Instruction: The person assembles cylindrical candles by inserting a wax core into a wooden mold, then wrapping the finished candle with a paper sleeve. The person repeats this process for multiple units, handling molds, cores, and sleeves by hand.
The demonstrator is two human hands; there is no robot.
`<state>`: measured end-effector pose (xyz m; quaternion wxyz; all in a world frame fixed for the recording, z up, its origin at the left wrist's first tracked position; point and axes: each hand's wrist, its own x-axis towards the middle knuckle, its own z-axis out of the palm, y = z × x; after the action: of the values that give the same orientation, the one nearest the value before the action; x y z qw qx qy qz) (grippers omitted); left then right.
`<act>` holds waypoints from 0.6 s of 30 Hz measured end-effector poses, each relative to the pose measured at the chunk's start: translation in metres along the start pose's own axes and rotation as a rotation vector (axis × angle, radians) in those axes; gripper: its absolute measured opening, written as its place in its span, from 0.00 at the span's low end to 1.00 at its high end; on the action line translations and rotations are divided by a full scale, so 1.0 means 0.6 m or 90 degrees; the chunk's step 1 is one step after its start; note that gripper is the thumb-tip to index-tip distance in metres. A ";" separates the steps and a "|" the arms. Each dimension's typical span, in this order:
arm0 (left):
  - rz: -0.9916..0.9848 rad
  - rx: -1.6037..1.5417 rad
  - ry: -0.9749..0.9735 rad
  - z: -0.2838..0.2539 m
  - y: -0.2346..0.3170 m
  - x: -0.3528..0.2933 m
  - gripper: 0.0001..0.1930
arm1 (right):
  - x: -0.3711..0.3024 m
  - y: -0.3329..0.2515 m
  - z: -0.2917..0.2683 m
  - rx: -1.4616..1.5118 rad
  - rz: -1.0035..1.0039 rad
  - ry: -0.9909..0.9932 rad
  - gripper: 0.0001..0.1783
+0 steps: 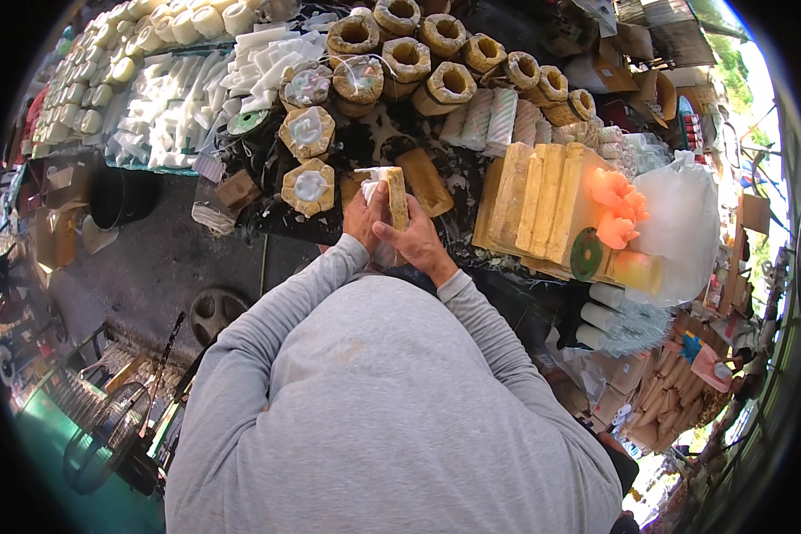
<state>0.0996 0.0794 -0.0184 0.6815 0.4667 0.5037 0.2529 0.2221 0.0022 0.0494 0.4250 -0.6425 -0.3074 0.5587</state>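
Close in front of me, both hands hold a yellow rectangular mold piece (398,198) with a whitish lining along its top edge. My left hand (362,219) is closed round its left side, where something white shows by the fingers. On the right, my right hand (416,240) grips the lower part with the thumb across it. Just beyond lies another yellow mold piece (425,182), flat on the dark, wax-spattered table (384,133). Left of my hands stands a yellow hexagonal mold (311,187) filled with white material, and behind it a similar filled mold (307,132).
Several hollow hexagonal molds (406,60) stand at the back. Yellow slabs (534,198), coral-orange shaped pieces (618,206) and a clear plastic bag (676,227) are at right. White pieces (173,107) cover the far left. A fan (107,436) stands at lower left.
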 end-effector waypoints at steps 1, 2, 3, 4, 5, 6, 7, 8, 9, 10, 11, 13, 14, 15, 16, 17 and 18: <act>-0.011 -0.027 -0.006 0.001 0.003 0.001 0.35 | -0.004 -0.005 0.004 0.018 -0.020 0.005 0.59; -0.012 -0.013 -0.023 0.000 0.006 0.002 0.33 | -0.007 -0.009 0.008 0.012 -0.011 0.018 0.59; -0.001 0.001 -0.037 -0.001 0.011 0.001 0.33 | -0.010 -0.013 0.010 0.012 -0.015 0.027 0.58; -0.014 0.012 -0.051 -0.001 0.017 0.000 0.32 | -0.013 -0.018 0.011 0.012 -0.019 0.036 0.57; -0.018 0.013 -0.064 -0.002 0.022 -0.003 0.32 | -0.015 -0.021 0.012 0.013 -0.023 0.032 0.58; -0.031 0.008 -0.080 -0.002 0.027 -0.006 0.27 | -0.018 -0.024 0.010 0.015 -0.027 0.026 0.58; -0.006 0.057 -0.045 -0.002 0.032 -0.010 0.29 | -0.019 -0.025 0.010 0.020 -0.019 0.027 0.58; 0.028 0.092 -0.011 -0.001 0.035 -0.013 0.30 | -0.022 -0.025 0.008 -0.084 -0.075 0.039 0.49; 0.062 0.128 0.020 0.001 0.039 -0.014 0.32 | -0.022 -0.024 0.007 -0.083 -0.085 0.055 0.45; 0.116 0.136 0.033 0.000 0.040 -0.017 0.30 | -0.023 -0.021 0.005 -0.082 -0.074 0.081 0.41; 0.109 0.112 0.001 0.000 0.042 -0.017 0.29 | -0.024 -0.017 0.002 -0.064 -0.100 0.098 0.38; 0.108 0.061 -0.072 -0.005 0.044 -0.017 0.27 | -0.022 -0.008 -0.004 -0.030 -0.083 0.099 0.32; 0.020 -0.002 -0.091 -0.010 0.046 -0.015 0.25 | -0.019 -0.006 -0.009 -0.016 -0.050 0.110 0.30; -0.009 -0.163 -0.073 -0.014 0.048 -0.012 0.26 | -0.018 -0.005 -0.015 0.280 0.019 0.062 0.30; -0.040 -0.343 -0.167 -0.013 0.048 -0.017 0.28 | -0.017 -0.006 -0.024 0.349 0.021 0.063 0.31; -0.070 -0.532 -0.264 -0.012 0.049 -0.019 0.30 | -0.025 -0.009 -0.032 0.410 0.050 0.073 0.31; -0.142 -0.561 -0.300 -0.012 0.050 -0.022 0.32 | -0.005 -0.015 -0.038 0.421 0.046 0.002 0.34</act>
<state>0.0919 0.0844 0.0141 0.9315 0.1227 0.2289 0.2547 0.2445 -0.0008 0.0593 0.5905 -0.4812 -0.0859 0.6421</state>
